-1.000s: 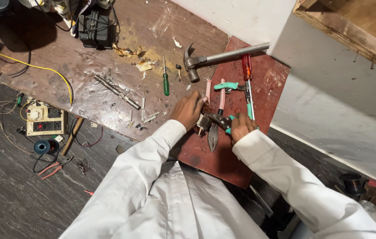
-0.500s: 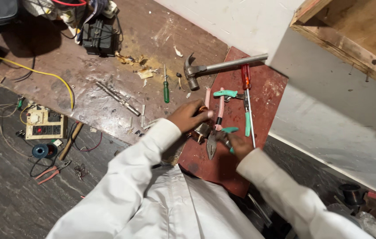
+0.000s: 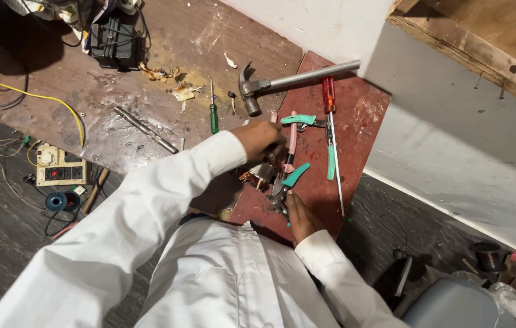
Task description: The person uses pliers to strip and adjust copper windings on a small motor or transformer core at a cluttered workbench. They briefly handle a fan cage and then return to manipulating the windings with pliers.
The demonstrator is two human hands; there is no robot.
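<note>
The brown table (image 3: 148, 79) fills the upper left, scuffed and dusted with scraps, its near edge running diagonally down toward the person. Overlapping that edge lies a dark red board (image 3: 361, 127), whose far corner reaches the white wall (image 3: 452, 152) and whose near end juts out over the dark floor (image 3: 3, 255). The right half of the board is bare, and so is a broad strip of table left of the tools.

A hammer (image 3: 288, 80) lies across the board's upper edge, head toward the table. A red-handled screwdriver (image 3: 331, 121) runs down the board beside teal-handled pliers (image 3: 313, 130). A green screwdriver (image 3: 213, 112) and a metal rod (image 3: 145, 129) lie on the table, well apart from the hands. A power strip (image 3: 57, 169) sits on the floor near the table's edge.

The left hand (image 3: 261, 138) is curled shut over a small copper-wound part (image 3: 258, 176) at the board's near left edge; what exactly it grips is hidden. The right hand (image 3: 299, 215) grasps the teal-handled cutters (image 3: 285, 185), their jaws pointing at that part.
</note>
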